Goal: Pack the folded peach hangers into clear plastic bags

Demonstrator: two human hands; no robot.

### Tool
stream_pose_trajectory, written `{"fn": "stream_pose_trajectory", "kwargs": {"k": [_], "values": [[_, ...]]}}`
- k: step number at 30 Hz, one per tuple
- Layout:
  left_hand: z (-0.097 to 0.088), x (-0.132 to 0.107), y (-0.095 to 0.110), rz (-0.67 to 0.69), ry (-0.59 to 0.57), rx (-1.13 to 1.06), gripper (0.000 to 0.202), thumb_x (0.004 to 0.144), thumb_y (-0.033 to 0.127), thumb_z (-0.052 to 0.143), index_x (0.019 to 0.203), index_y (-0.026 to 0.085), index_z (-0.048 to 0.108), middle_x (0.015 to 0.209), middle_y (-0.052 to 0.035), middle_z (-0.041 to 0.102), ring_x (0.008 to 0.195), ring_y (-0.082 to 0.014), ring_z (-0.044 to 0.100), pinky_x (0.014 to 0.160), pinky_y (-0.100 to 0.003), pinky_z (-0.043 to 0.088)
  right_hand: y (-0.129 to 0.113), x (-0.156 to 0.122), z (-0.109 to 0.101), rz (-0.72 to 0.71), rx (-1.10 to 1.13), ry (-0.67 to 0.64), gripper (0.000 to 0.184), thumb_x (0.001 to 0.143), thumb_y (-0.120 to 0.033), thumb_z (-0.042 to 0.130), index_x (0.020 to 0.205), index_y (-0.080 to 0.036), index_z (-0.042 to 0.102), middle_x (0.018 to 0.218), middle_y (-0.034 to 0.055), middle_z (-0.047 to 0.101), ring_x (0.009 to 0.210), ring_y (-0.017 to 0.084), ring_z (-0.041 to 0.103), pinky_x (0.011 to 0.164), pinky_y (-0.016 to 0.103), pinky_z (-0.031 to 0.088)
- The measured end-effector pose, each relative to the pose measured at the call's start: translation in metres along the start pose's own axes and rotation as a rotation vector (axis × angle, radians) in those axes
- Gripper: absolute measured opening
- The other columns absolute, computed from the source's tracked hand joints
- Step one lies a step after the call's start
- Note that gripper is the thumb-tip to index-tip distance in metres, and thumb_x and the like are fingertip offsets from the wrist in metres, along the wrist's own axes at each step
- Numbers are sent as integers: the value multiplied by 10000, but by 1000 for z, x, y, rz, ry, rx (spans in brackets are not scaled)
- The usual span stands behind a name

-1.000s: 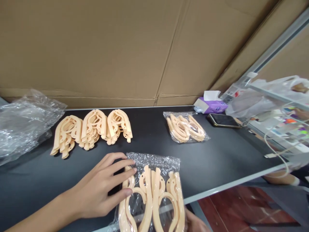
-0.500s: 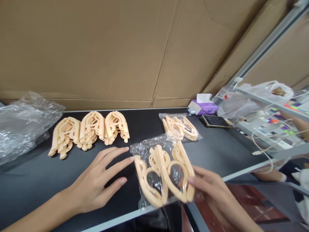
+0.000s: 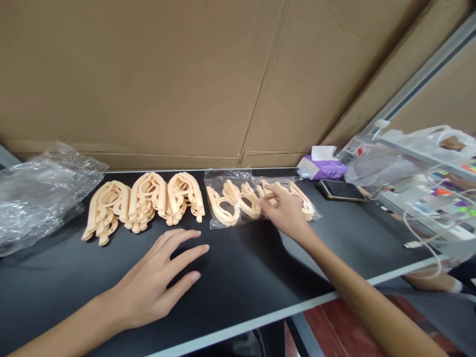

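Note:
My left hand (image 3: 156, 280) hovers low over the black table, fingers spread, holding nothing. At the back, my right hand (image 3: 284, 208) has its fingers at the right end of a clear plastic bag of beige folding hangers (image 3: 225, 206), which lies flat. A second bag of hangers (image 3: 307, 206) lies just to the right, partly hidden behind that hand. Left of the bags sit three stacks of loose folding hangers: a left stack (image 3: 107, 203), a middle stack (image 3: 147, 198) and a right stack (image 3: 184, 196).
A heap of clear plastic bags (image 3: 44, 193) lies at the far left. Tissues in a purple pack (image 3: 323, 166) and a phone (image 3: 342, 190) are at the back right. Cardboard (image 3: 148, 79) walls the rear. Beyond the right edge are cables, a white bag (image 3: 397, 163) and part of another person's arm.
My right hand has carried the bag of hangers from the table's front edge to the back, beside the other bag. My left hand has barely moved.

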State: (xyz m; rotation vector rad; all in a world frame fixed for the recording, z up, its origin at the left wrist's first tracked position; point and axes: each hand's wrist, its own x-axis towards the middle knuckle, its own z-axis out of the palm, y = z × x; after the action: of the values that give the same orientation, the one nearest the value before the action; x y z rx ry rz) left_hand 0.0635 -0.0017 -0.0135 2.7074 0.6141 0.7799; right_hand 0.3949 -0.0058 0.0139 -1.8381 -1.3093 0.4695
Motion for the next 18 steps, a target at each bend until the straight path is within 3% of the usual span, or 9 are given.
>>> {"fn": "stream_pose_trajectory", "kwargs": {"k": [2, 4, 7, 10, 13, 18], "values": [[0, 0, 0, -8, -8, -10, 412, 1016, 188, 509, 1414, 280, 564, 1475, -109, 493, 1352, -288, 458, 1127, -463, 444, 3, 0, 6, -110, -121, 94, 241, 806, -348, 661, 971, -193, 743, 1096, 155, 724, 1102, 368, 650, 1011, 557, 474], [0, 0, 1, -15, -16, -12, 408, 1015, 188, 511, 1408, 284, 569, 1470, -109, 495, 1349, -290, 461, 1125, -467, 445, 6, -1, 10, -299, -280, 130, 257, 882, -371, 613, 1007, -197, 755, 1127, 164, 719, 1165, 372, 612, 1064, 569, 422], [0, 0, 1, -20, -23, -8, 409, 1017, 188, 509, 1410, 285, 567, 1465, -109, 499, 1347, -292, 461, 1124, -471, 446, 9, 0, 14, -563, -495, 56, 349, 978, -404, 540, 1189, -194, 722, 1300, 171, 678, 1257, 362, 574, 1094, 575, 394], [-1, 0, 1, -25, -31, -3, 410, 1023, 191, 501, 1419, 280, 556, 1471, -112, 491, 1355, -293, 451, 1125, -471, 442, 11, 0, 17, -590, -556, -86, 425, 1019, -428, 494, 1347, -203, 645, 1458, 151, 602, 1356, 368, 512, 1089, 577, 400], [0, 0, 1, -29, -40, 5, 406, 1026, 193, 494, 1419, 278, 555, 1471, -112, 493, 1356, -291, 448, 1128, -465, 439, 10, -5, 15, -573, -550, -133, 417, 1036, -424, 465, 1357, -219, 638, 1411, 130, 650, 1290, 339, 577, 1067, 546, 418], [3, -2, 0, -30, -19, 10, 395, 1022, 192, 491, 1399, 280, 571, 1445, -105, 519, 1342, -284, 463, 1121, -445, 439, 1, 6, 1, -523, -461, -134, 380, 1032, -402, 436, 995, -243, 778, 1053, 66, 794, 999, 263, 705, 950, 421, 482]]}}
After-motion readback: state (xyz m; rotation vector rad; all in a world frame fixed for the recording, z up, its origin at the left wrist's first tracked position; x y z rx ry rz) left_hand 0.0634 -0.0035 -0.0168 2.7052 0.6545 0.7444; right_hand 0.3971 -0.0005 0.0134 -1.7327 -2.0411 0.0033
